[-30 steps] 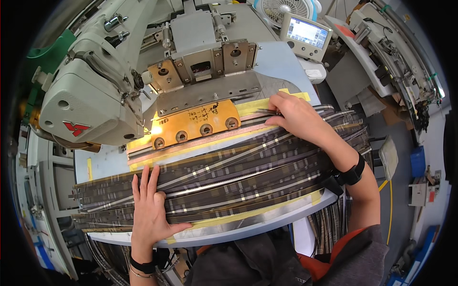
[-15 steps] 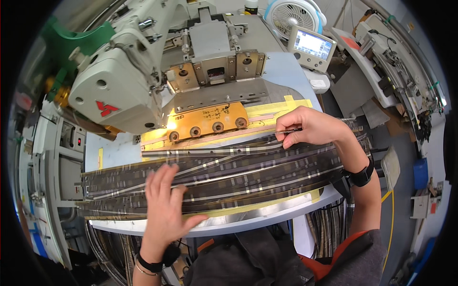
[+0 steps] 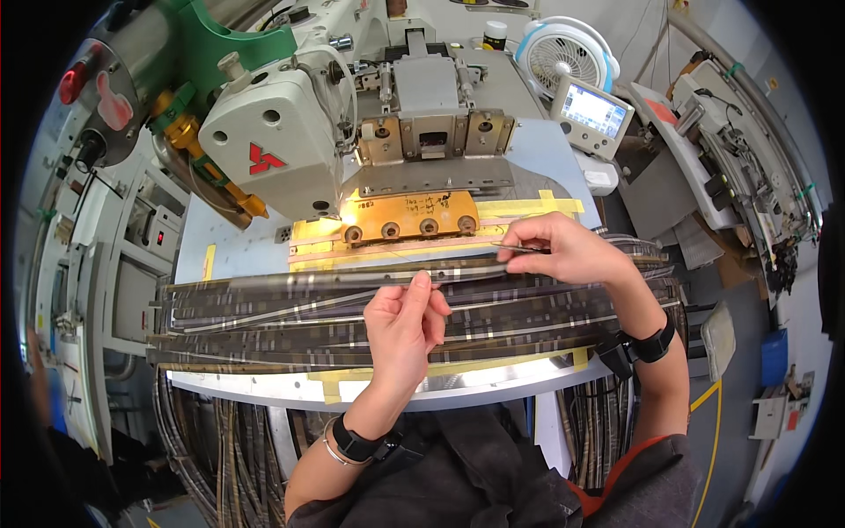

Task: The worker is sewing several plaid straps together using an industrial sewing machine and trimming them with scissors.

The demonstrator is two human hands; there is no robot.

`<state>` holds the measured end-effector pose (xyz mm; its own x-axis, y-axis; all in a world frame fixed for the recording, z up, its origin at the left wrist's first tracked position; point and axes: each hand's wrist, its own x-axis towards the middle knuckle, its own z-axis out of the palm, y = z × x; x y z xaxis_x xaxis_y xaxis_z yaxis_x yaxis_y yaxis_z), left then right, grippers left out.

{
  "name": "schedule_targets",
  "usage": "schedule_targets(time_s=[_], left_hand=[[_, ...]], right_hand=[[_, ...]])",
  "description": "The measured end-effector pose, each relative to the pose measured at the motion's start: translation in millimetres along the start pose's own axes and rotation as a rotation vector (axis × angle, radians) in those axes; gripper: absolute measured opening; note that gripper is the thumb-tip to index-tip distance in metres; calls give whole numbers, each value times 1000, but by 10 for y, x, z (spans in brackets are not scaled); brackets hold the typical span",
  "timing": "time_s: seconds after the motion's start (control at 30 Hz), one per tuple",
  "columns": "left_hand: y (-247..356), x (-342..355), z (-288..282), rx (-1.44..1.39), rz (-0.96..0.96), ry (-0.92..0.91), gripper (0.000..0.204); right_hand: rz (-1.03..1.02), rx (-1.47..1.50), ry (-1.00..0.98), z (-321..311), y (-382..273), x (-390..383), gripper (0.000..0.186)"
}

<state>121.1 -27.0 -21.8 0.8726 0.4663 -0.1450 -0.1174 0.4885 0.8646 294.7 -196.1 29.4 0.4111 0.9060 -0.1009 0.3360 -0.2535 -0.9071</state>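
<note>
Long dark checked fabric strips (image 3: 510, 324) lie side by side across the sewing machine table. My left hand (image 3: 400, 330) is closed over the middle of them, thumb pressed to curled fingers on the edge of the farthest strip (image 3: 352, 277), which looks blurred. To its right, my right hand (image 3: 563, 251) is closed in a pinch around a thin, dark metal tool (image 3: 514, 247); its exact kind is too small to tell. The tool's tip points left, just above the far strip. Beyond both hands sits a yellow clamp plate (image 3: 409, 218) with several round holes.
The white sewing machine head (image 3: 264, 145) overhangs the back left of the table. A metal clamp bracket (image 3: 431, 145) stands behind the plate. At the back right are a control screen (image 3: 591, 114) and a fan (image 3: 566, 62). More strips (image 3: 233, 449) hang below the front edge.
My left hand has moved right and up, from spread fingers over the strips to a pinch at the far strip. My right hand stays pinched on the tool. The whole view has shifted.
</note>
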Motion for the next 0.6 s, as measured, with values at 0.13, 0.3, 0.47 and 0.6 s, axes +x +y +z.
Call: schedule_targets(time_s=[0.13,0.3,0.47,0.6], left_hand=[[52,-69,-12,59,70,-1,29],[100,-138,-43,95,138,18,29],[128,-202,-153,89,188,22,27],[107,-283,-220,80,159,0,22]], right_hand=[[-102,-161,91,230,-209,105,20],[-141,-119,127,447,-323,201,17],[-150,-151,76,533,-431,233,16],[-188,-157,65,620,-387,267,27]])
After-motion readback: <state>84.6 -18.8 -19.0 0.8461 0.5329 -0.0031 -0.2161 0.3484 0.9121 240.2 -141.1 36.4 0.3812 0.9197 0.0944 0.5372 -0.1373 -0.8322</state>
